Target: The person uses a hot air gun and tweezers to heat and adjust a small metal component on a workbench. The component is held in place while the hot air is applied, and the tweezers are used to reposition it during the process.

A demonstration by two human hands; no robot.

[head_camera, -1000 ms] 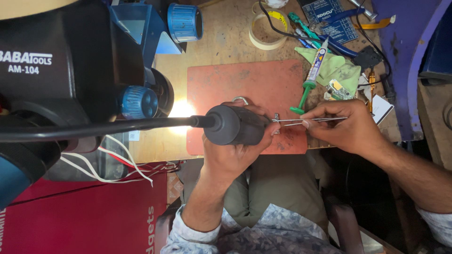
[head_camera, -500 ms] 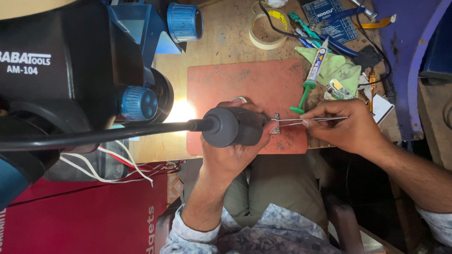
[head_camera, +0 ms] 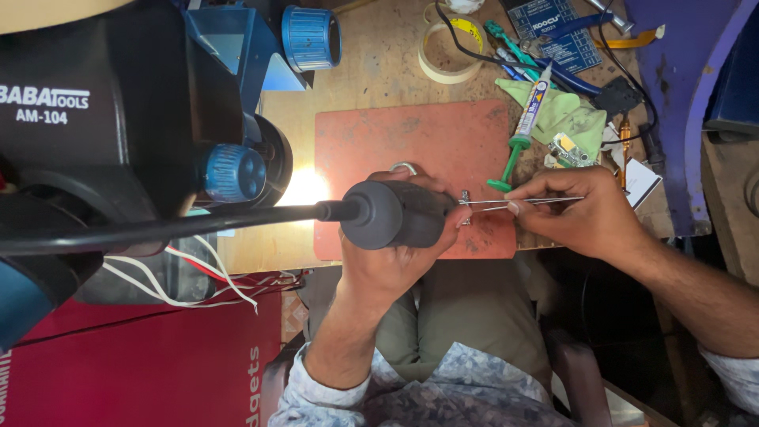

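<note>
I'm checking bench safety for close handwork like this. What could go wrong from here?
1. The small metal part, pinched at the tips of the thin metal tweezers in the right hand, could slip and get lost.
2. The left hand holds the thick dark grey corded tool right beside the right hand's fingertips, which might get hurt.

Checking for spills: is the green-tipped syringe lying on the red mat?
No, the syringe lies mostly on the green cloth, only its green plunger end reaching the red mat.

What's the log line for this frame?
left hand: grips hot-air handle | right hand: holds tweezers | small part at tweezer tips | over red mat
</note>
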